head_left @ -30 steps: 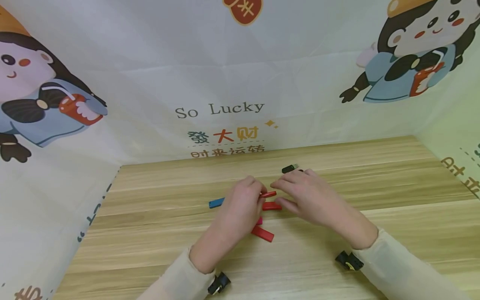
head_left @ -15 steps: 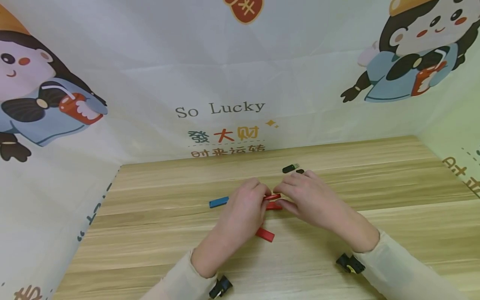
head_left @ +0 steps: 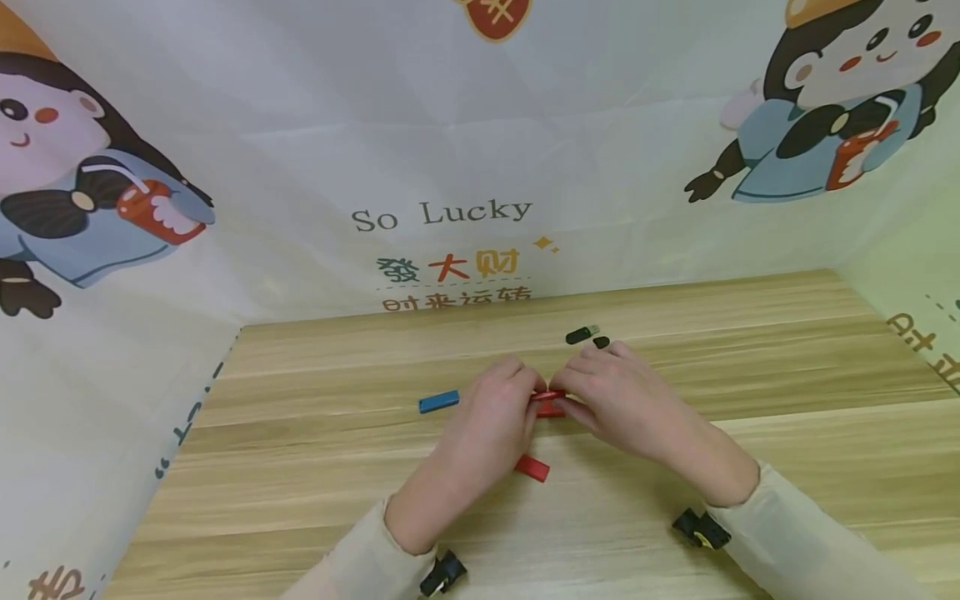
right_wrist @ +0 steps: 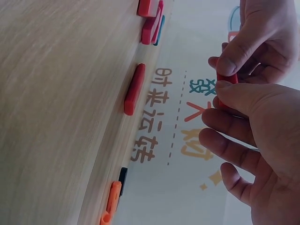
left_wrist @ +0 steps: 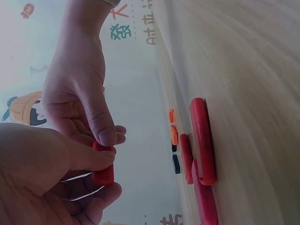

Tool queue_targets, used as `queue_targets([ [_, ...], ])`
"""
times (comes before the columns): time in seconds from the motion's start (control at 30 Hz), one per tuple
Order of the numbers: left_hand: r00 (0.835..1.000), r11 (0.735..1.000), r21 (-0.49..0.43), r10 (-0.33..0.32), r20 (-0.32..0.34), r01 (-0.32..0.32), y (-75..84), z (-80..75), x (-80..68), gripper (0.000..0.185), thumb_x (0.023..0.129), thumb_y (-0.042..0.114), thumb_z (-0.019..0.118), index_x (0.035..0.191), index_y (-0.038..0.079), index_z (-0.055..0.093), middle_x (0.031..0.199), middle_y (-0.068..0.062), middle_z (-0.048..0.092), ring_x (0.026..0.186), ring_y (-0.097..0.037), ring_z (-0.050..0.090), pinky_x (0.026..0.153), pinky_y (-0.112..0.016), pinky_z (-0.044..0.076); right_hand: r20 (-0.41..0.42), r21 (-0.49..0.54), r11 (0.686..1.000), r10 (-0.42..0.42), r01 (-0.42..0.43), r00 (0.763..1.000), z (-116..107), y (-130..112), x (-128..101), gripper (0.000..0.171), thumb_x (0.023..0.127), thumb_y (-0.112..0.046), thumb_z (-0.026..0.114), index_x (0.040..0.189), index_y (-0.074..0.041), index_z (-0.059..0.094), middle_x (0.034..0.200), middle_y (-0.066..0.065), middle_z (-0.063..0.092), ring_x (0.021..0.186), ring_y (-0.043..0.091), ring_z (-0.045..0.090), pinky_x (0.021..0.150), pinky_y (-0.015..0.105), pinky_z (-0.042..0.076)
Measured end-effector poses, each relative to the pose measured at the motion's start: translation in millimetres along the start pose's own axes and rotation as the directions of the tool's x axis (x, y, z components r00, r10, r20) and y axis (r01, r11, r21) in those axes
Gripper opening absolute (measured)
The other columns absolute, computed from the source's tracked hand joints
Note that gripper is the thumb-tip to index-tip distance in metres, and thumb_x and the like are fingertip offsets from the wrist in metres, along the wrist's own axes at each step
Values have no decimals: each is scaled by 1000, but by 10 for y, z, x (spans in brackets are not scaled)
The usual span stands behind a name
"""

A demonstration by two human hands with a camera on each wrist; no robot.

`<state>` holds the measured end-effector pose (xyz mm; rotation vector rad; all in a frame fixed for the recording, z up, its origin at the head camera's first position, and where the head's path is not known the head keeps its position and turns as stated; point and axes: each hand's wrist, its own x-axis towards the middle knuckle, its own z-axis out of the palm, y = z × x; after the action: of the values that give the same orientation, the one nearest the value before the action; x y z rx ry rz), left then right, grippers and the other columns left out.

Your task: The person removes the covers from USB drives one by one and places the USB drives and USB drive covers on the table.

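Note:
Between both hands a small red USB stick [head_left: 547, 396] is held above the table. My left hand [head_left: 491, 412] pinches one end of it with thumb and fingers. The thumb and index finger of my right hand [head_left: 630, 396] pinch the other end. In the left wrist view the held red stick shows between the two thumbs; its ends are partly covered by fingers. Below it on the table lies another red stick [head_left: 551, 411], and a third red stick [head_left: 532, 468] lies nearer the front. A pink stick [left_wrist: 205, 197] appears in the left wrist view, hidden in the head view.
Left of the hands lies a blue stick [head_left: 438, 402]. Farther back are a black USB stick [head_left: 579, 335] with its metal plug bare and a small black piece [head_left: 602, 342]. Orange pieces [right_wrist: 113, 197] lie beside the black ones. A printed cloth [head_left: 300, 167] walls the table [head_left: 300, 467].
My left hand has moved slightly right with the red USB stick. My right hand, apart from it a second ago, now pinches its other end.

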<state>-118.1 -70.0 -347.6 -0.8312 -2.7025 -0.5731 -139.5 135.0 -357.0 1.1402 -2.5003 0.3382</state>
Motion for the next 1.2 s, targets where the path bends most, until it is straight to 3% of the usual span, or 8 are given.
queue_targets([
  [0.2, 1000, 1000, 17, 4, 10, -4, -15, 27, 7, 6, 95, 7, 80, 99, 5, 75, 96, -4, 67, 87, -20, 65, 79, -34, 58, 6, 16, 1000, 4, -4, 1000, 5, -16, -4, 15, 93, -19, 85, 103, -12, 78, 97, 0, 75, 94, 22, 69, 80, 40, 48],
  [0.7, 996, 996, -20, 83, 17, -82, -55, 48, 37, 3, 100, 8, 75, 100, 5, 77, 94, -3, 70, 90, -22, 67, 84, -36, 57, -12, 38, 999, -21, 21, 1000, -4, 7, -20, 8, 94, -16, 83, 98, -15, 76, 87, -5, 71, 81, 16, 66, 75, 36, 43],
  [1.2, 989, 987, -55, 149, -25, -150, -91, 88, 14, 5, 98, 3, 74, 97, 6, 77, 90, -2, 70, 87, -20, 65, 80, -34, 56, -29, 81, 994, -68, 70, 997, 9, 44, -47, 8, 93, -15, 83, 99, -14, 77, 91, -5, 75, 82, 13, 68, 75, 35, 43],
])
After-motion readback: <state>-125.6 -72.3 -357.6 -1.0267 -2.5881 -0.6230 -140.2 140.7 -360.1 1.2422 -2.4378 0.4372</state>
